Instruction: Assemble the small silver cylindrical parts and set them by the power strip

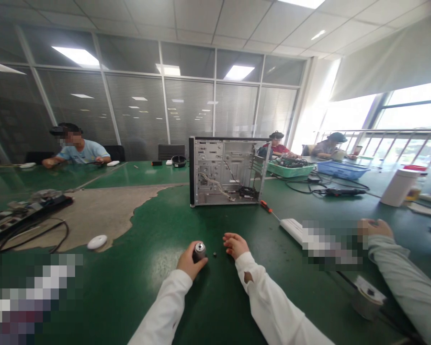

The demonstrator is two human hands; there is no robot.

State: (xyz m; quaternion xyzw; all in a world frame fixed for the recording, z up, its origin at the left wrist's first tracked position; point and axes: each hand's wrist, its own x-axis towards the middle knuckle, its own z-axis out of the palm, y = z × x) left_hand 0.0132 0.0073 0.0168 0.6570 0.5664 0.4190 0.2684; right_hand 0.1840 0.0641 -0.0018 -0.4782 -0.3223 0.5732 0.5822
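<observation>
My left hand (190,262) is wrapped around a short grey cylinder (200,250) with a bright metal top and a dark hole or knob in its middle. The cylinder stands upright at the table, its lower side partly covered by my fingers. Just right of it lies a tiny dark round part (214,254) on the green tabletop (165,230). Beyond that part is my right hand (236,245), fingers loosely bent and apart, with nothing visible in them. An opened computer case (230,172) stands ahead, with loose cables inside.
An orange-handled screwdriver (266,206) lies beside the case, near a white power strip (290,229). At right, a co-worker's sleeved arm (391,258) reaches in. Green (290,170) and blue baskets (341,171) stand behind. A white round object (97,242) and cabled parts (25,213) lie left.
</observation>
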